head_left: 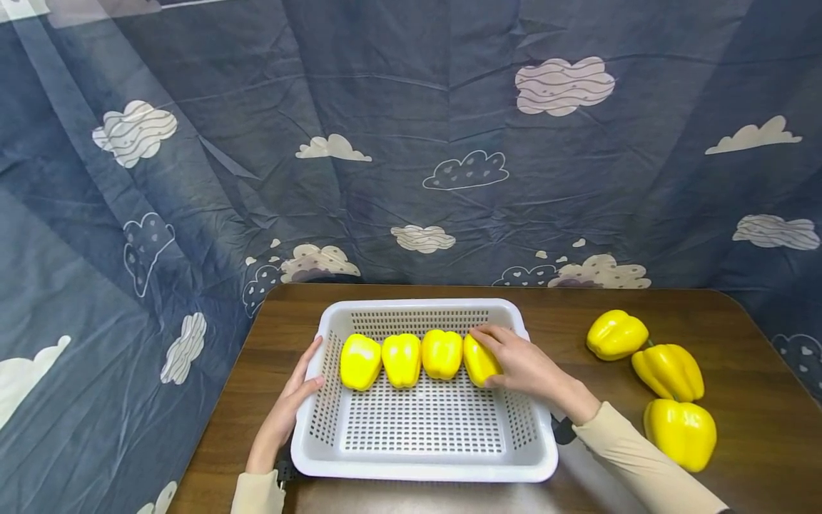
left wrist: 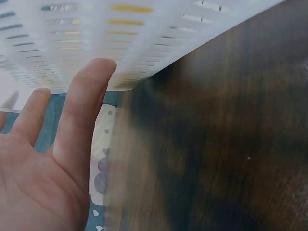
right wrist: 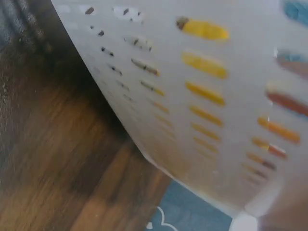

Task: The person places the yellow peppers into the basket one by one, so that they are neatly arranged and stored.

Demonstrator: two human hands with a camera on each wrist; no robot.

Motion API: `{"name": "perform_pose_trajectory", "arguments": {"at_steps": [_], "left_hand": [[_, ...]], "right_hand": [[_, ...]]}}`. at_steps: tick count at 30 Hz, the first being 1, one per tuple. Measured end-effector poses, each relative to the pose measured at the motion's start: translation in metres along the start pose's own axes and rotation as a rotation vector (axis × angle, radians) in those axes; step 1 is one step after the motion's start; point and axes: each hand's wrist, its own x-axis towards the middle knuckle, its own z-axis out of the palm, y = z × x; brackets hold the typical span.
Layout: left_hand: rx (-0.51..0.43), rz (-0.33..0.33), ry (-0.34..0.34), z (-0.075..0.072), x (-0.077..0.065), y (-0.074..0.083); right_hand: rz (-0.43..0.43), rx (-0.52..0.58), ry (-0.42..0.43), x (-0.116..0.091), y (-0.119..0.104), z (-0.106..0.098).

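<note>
A white perforated plastic basket [head_left: 424,467] stands on the wooden table. Inside, toward its far side, a row of yellow bell peppers [head_left: 402,360] lies side by side. My right hand [head_left: 523,360] grips the rightmost pepper [head_left: 479,363] in that row, fingers at its far end and thumb at its near end. At the basket's left rim rests my left hand [head_left: 282,410]. In the left wrist view its fingers [left wrist: 82,110] extend fairly straight along the slotted outer wall [left wrist: 159,29]. The basket's side hides my right hand almost wholly in the right wrist view, with yellow showing through the slots.
Three more yellow bell peppers lie to the right of the basket: one farther back [head_left: 617,335], one in the middle [head_left: 669,372], one nearer [head_left: 681,434]. A dark blue cloud-patterned cloth [head_left: 398,200] hangs behind the brown table [head_left: 552,307].
</note>
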Motion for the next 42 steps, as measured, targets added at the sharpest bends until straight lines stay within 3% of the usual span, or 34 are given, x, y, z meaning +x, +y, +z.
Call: {"name": "perform_pose_trajectory", "arguments": {"at_steps": [8,17,26,34,42], "left_hand": [[0.000,-0.004,-0.003,0.001,0.002,0.001],[-0.012,-0.005,-0.012,0.002,0.002,0.000],[-0.019,-0.004,-0.012,0.003,0.001,0.000],[-0.005,-0.013,0.013,0.003,0.000,-0.001],[-0.017,-0.027,0.019,0.002,0.000,-0.001]], "right_hand": [[0.001,-0.046,-0.026,0.001,0.000,-0.001],[0.047,0.026,-0.067,-0.002,-0.002,-0.005],[0.017,0.053,-0.040,-0.009,-0.005,-0.008],[0.086,0.162,-0.029,-0.015,-0.005,-0.013],[0.065,0.198,0.057,-0.023,0.000,-0.022]]}}
